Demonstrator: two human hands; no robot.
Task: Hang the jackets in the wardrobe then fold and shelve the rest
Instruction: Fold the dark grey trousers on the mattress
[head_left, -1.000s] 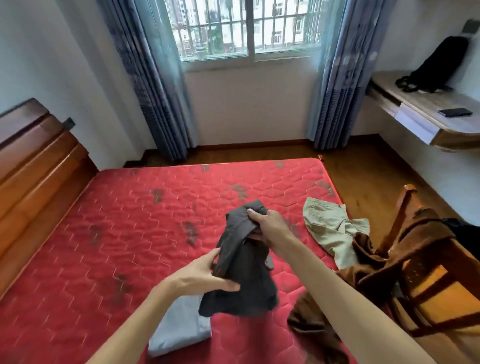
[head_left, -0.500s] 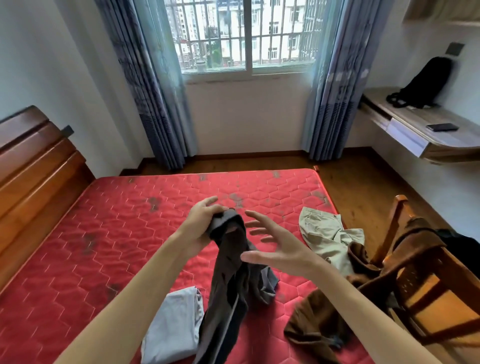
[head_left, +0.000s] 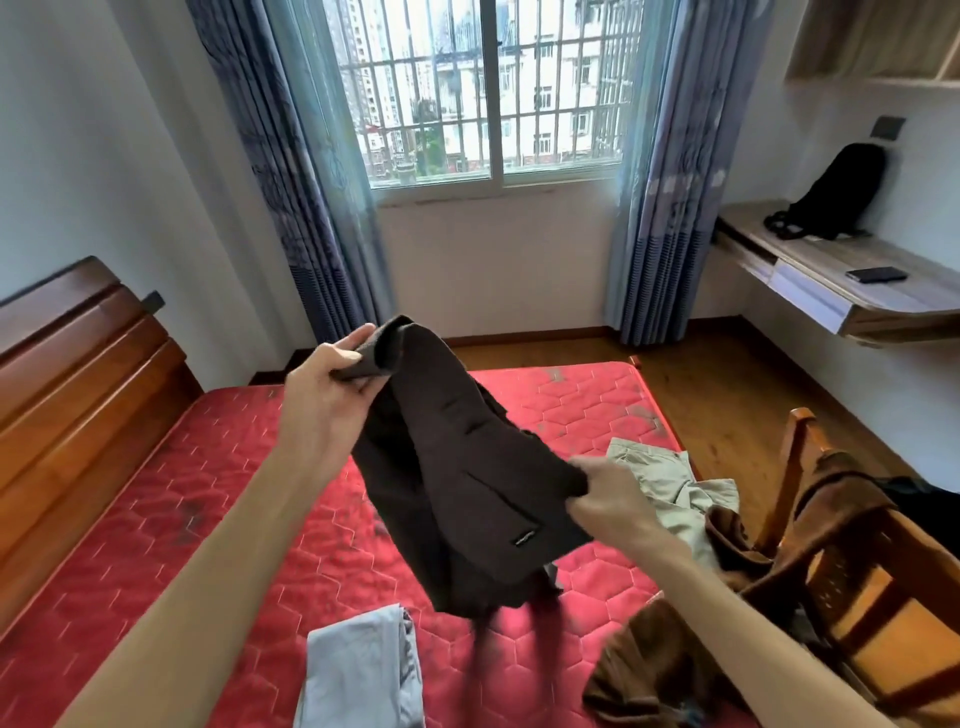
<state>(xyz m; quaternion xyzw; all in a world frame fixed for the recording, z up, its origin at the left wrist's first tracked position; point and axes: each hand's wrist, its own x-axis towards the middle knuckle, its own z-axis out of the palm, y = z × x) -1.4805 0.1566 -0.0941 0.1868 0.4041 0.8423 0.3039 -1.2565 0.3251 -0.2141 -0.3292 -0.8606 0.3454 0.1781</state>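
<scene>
- Holding up a dark garment (head_left: 467, 478) over the bed (head_left: 156, 519), both hands are busy: the left hand (head_left: 332, 395) is closed with thumb and fingers pinching a bunched top edge, and the right hand (head_left: 608, 499) is closed on a lower corner, off to the right and lower down.
- So the dark piece hangs in the air between the two hands, its bottom end dangling just above the red mattress and a bit blurry. Can't tell for sure what kind of garment it is; there's a small label near one hem.
- Progress-wise, I'd say this is early to middle. A light grey piece (head_left: 358, 670) lies flat on the near edge of the bed and looks folded, so that one's probably done apart from shelving.
- What's left, as far as I can see: a beige garment (head_left: 660, 478) crumpled at the right side of the bed, plus a brown garment (head_left: 810, 525) draped over the wooden chair (head_left: 883, 597) and spilling down onto the mattress. That brown one looks jacket-like, so I'd guess it needs hanging.
- No wardrobe or shelves for clothes are in view, so nothing can be confirmed as put away.
- My guess at the current step: shaking out the dark piece to get it ready for folding.
</scene>
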